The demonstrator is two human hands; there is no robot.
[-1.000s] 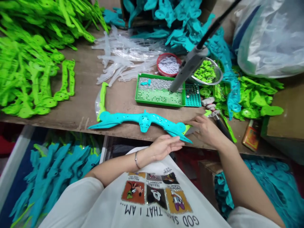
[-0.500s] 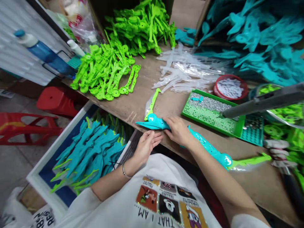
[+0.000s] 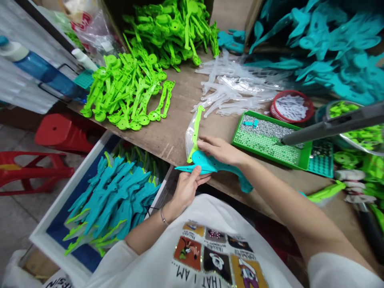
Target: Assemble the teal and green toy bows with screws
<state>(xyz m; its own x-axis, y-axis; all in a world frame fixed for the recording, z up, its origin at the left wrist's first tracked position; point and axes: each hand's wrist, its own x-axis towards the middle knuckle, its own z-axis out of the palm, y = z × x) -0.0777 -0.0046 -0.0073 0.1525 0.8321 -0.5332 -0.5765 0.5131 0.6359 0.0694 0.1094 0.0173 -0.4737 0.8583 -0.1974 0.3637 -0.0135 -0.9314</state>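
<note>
— At the front edge of a worn wooden workbench (image 3: 177, 136), what did the head camera catch?

— A person in a white printed shirt held a teal plastic bow (image 3: 216, 166) over the bench's lip. The left hand (image 3: 187, 188) was curled around the bow's pointed end from below, thumb pressed on top. The right hand (image 3: 222, 151) lay across its upper side, fingers closed loosely over the rounded hub, where a green limb piece (image 3: 195, 132) and a clear plastic strip (image 3: 189, 134) rose from the bow onto the bench.

— And the surface around them?

— Crowded. A heap of green limb parts (image 3: 132, 88) filled the left of the board, with more piled behind it. Clear plastic parts (image 3: 237, 90) were scattered across the middle, and teal shells (image 3: 324, 52) were stacked at the far right. Near the right arm sat a green tray of small screws (image 3: 264, 138), a red basket of white bits (image 3: 291, 106) just behind it, and a grey power screwdriver (image 3: 333, 126) hanging with its tip over the tray.

— The room beyond?

— Below the bench, at left, a white-rimmed crate (image 3: 60, 200) held finished teal bows (image 3: 117, 196). Red plastic stools (image 3: 45, 152) stood on the grey floor beside it, and a blue bottle (image 3: 42, 70) lay against the corrugated wall.
</note>
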